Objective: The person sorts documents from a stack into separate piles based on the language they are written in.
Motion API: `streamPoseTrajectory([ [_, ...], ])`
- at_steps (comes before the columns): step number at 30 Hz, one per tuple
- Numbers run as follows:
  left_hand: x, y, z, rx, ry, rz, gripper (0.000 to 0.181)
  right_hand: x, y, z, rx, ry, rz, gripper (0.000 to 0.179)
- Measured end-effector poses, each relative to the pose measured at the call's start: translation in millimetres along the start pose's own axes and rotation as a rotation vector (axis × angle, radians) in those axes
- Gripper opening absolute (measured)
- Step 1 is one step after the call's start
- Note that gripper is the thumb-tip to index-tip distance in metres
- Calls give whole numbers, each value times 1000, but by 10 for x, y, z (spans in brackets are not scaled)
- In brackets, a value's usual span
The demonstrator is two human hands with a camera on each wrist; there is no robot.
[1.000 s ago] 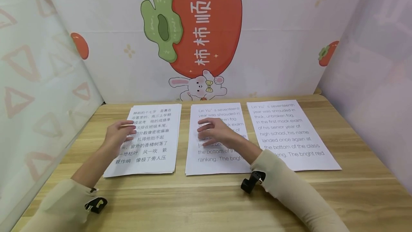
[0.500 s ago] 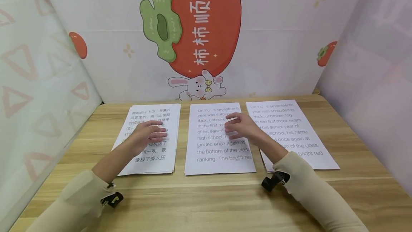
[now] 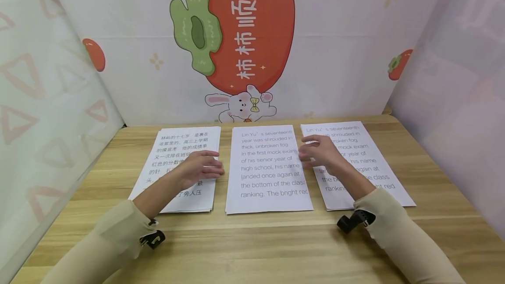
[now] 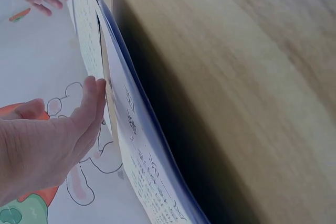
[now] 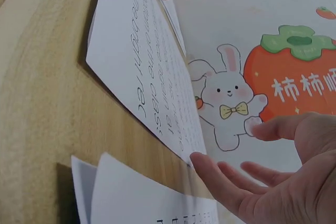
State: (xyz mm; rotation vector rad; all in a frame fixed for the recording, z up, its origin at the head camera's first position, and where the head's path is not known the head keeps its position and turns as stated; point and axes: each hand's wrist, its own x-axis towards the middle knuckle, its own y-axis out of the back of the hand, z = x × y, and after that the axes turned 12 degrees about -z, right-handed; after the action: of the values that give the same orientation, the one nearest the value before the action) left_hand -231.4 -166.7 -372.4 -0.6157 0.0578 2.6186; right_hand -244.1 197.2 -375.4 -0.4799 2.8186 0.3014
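Note:
Three stacks of printed paper lie side by side on a wooden table. My left hand [image 3: 197,171] hovers over the right side of the left stack [image 3: 183,135], which bears Chinese text. Its fingers reach past that stack's right edge and hold nothing. The middle stack [image 3: 268,170], in English print, lies between my hands. Over the left part of the right English stack [image 3: 378,187] is my right hand [image 3: 321,154], fingers relaxed and holding nothing. In the right wrist view, the fingers [image 5: 215,179] are spread, with the thumb apart from them.
The wooden table [image 3: 252,249] extends in front of the stacks. Behind stands a white backdrop [image 3: 339,78] with a large persimmon and a rabbit [image 3: 242,105] drawn on it. Pale curtains close in the left and right sides.
Both hands have moved to the right: the left across the Chinese stack to its right edge, the right from the middle stack to the right one. The papers stay in place.

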Motion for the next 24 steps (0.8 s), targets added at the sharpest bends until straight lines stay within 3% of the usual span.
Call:
streamPoseTrajectory([
  [10, 82, -71, -11, 16, 14, -13, 50, -55, 66, 31, -5, -62, 19, 57],
  [24, 125, -104, 3, 8, 21, -12, 47, -8, 146, 107, 129, -109, 8, 57],
])
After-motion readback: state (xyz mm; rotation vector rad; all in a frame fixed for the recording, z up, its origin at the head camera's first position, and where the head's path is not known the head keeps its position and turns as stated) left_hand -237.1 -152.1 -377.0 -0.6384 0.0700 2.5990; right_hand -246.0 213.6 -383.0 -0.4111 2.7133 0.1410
